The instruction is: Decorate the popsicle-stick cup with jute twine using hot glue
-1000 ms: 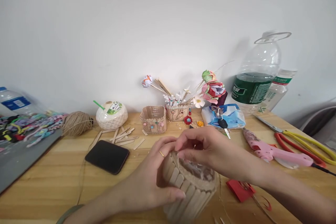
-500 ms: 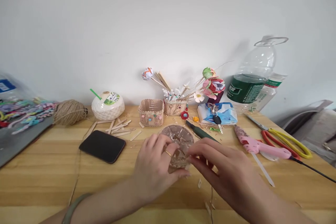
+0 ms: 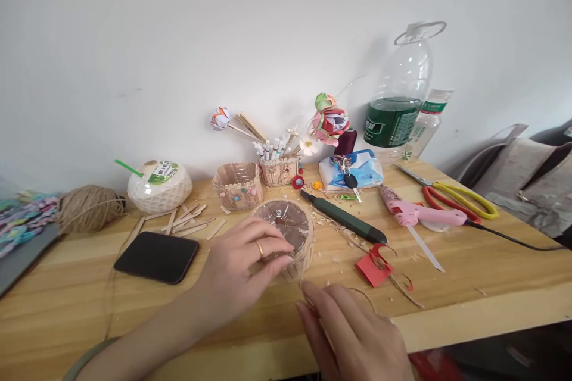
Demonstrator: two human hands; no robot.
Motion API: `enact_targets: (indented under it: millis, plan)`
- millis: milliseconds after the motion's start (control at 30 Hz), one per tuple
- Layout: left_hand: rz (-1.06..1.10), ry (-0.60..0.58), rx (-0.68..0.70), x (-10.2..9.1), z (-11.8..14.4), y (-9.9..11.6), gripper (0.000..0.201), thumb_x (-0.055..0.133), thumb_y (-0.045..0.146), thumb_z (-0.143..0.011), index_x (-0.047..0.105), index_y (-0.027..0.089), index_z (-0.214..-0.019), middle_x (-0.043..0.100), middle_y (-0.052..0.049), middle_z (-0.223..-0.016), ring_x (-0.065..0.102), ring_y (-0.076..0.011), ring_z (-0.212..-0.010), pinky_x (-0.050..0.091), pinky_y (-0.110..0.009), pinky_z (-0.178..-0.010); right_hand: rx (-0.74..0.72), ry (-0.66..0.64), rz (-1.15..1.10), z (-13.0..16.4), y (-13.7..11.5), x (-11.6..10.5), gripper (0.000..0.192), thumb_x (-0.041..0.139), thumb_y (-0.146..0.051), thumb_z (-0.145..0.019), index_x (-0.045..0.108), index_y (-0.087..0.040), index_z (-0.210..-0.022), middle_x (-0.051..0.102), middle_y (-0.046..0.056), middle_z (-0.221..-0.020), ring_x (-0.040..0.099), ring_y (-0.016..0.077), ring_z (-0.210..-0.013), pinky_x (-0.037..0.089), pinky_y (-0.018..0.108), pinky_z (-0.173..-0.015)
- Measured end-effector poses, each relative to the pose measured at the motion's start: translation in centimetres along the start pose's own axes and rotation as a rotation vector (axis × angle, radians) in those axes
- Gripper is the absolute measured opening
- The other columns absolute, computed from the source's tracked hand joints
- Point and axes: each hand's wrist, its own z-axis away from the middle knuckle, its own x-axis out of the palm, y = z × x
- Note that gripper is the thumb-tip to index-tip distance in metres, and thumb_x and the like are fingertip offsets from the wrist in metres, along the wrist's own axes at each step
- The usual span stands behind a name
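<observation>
A round cup clad in wooden craft sticks [image 3: 286, 226] stands upside down on the wooden table [image 3: 469, 274], its clear plastic bottom facing up. My left hand [image 3: 236, 268], with a ring on one finger, lies over the cup's near side and holds it down. My right hand [image 3: 348, 333] is just in front of the cup, at the table's near edge. Its fingertips are pinched together on a thin strand of twine [image 3: 305, 278] that runs up to the cup's base.
A black phone [image 3: 156, 257] lies to the left, with loose craft sticks [image 3: 187, 223], a twine ball [image 3: 89, 208] and a white coconut drink [image 3: 158, 186] behind it. A dark pen-like tool [image 3: 344, 225], red paper scrap [image 3: 373, 265], pink glue gun [image 3: 417, 214], scissors [image 3: 460, 197] and water bottles [image 3: 397, 101] are to the right.
The cup was turned over from being held in both hands and set bottom-up on the table. My right hand pulled back towards me, away from the cup. The view swung right.
</observation>
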Motion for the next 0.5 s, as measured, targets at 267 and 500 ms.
enact_targets:
  millis: [267, 500]
  plan:
    - [-0.083, -0.147, -0.322, 0.0, -1.4, 1.3, 0.009, 0.068, 0.025, -0.076, 0.069, 0.023, -0.085, 0.069, -0.001, -0.091, 0.064, -0.0207, -0.086, 0.05, -0.037, -0.078, -0.034, 0.022, -0.109, -0.8, -0.8, 1.8, 0.026, 0.038, -0.009, -0.091, 0.065, -0.009, -0.094, 0.058, 0.002, -0.058, 0.053, 0.0142, -0.048, 0.033, 0.026, -0.04]
    - [-0.179, -0.271, -0.435, -0.5, -3.1, 2.2, 0.011, 0.066, 0.028, -0.069, 0.065, 0.023, -0.078, 0.07, 0.0, -0.089, 0.064, -0.0233, -0.087, 0.047, -0.039, -0.079, -0.016, -0.004, -0.285, -0.7, 0.2, 1.4, 0.025, 0.04, -0.007, -0.089, 0.063, -0.013, -0.08, 0.059, 0.003, -0.061, 0.051, 0.0135, -0.052, 0.036, 0.024, -0.045]
